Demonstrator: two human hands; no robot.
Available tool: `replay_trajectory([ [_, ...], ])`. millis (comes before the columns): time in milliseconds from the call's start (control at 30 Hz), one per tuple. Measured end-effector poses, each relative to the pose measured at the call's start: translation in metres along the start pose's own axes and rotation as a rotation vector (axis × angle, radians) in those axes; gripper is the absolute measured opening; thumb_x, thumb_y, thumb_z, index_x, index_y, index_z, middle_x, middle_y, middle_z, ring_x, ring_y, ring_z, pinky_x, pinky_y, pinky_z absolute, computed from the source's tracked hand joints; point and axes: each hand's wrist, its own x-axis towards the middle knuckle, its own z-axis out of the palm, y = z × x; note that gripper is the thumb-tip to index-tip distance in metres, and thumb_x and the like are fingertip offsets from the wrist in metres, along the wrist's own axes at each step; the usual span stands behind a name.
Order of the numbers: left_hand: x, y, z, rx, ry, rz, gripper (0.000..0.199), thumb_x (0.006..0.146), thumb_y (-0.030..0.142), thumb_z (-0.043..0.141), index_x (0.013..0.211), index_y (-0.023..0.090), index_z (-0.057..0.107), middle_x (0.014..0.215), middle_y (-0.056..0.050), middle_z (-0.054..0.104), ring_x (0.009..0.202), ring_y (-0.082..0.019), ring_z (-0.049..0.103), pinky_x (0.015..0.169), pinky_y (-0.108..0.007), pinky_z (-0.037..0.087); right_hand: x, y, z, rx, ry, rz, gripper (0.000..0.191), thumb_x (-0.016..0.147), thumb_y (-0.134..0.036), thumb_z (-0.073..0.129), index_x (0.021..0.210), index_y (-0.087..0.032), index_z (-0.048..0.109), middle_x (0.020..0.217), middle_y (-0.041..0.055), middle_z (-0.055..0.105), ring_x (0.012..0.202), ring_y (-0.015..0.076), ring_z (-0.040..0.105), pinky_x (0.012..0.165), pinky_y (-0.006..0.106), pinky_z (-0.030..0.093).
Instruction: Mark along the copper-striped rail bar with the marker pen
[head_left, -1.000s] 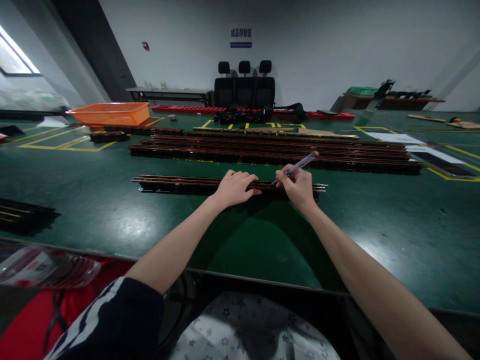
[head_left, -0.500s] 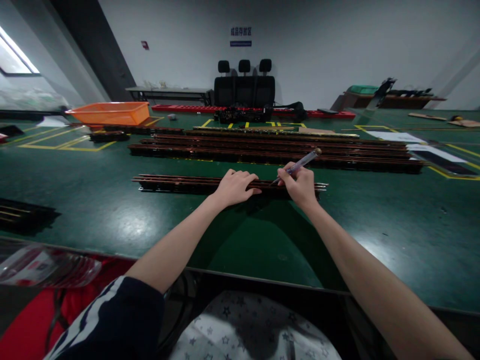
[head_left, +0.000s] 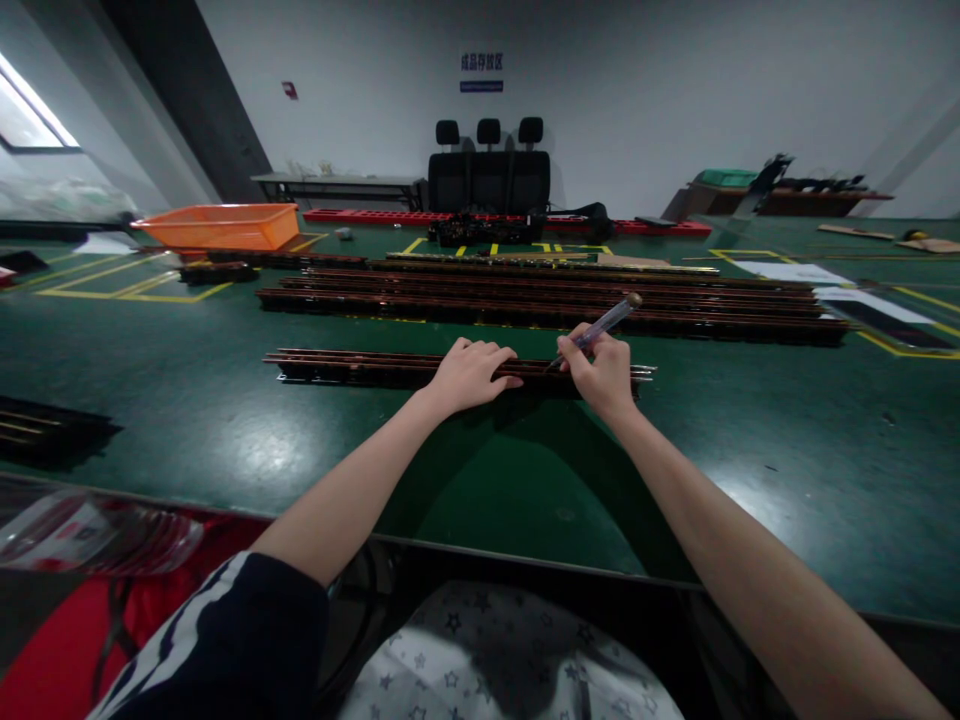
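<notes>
A bundle of long, dark, thin strips with copper-coloured edges (head_left: 352, 365) lies crosswise on the green table in front of me. My left hand (head_left: 471, 375) is over its middle, fingers on top and thumb at the near side, holding it. Right of that, my right hand (head_left: 602, 375) is closed around a clear pen (head_left: 611, 318) with a brownish end cap. The pen leans up to the right, its tip down at the strips between my two hands. Whether the tip touches them is hard to see.
Behind the bundle lies a wider stack of longer dark strips (head_left: 712, 313). An orange bin (head_left: 225, 228) stands at the back left. More dark strips (head_left: 52, 430) lie at the left edge. A dark flat panel (head_left: 892, 328) and white paper (head_left: 795, 272) are at the right.
My right hand and the pen have shifted very slightly to the right along the strips. The left hand and the bundle stay in place.
</notes>
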Motion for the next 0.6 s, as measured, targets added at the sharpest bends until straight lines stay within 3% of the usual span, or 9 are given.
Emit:
replay_trajectory([
  [200,-0.0011,-0.0041,-0.001,0.019,-0.01,0.007,0.043,0.094,0.052,0.045,0.119,0.019,0.058,0.111,-0.008,0.068,0.103,-0.025,0.06,0.088,-0.037,0.037,-0.0019,-0.0044,0.0025,0.005,-0.01,-0.019,0.023,0.083,-0.033,0.053,0.063,-0.023,0.05,0.053,0.0009,0.06,0.052,0.0175,0.058,0.057,0.031,0.044],
  [600,-0.001,0.0031,-0.0025,0.085,-0.047,0.039,0.044,0.097,0.048,0.041,0.121,0.014,0.055,0.114,-0.011,0.066,0.106,-0.026,0.06,0.088,-0.037,0.037,-0.0019,-0.0005,0.0066,0.141,-0.03,0.048,0.026,0.083,-0.041,0.054,0.065,-0.022,0.053,0.053,-0.0009,0.056,0.051,0.0152,0.056,0.06,0.031,0.047],
])
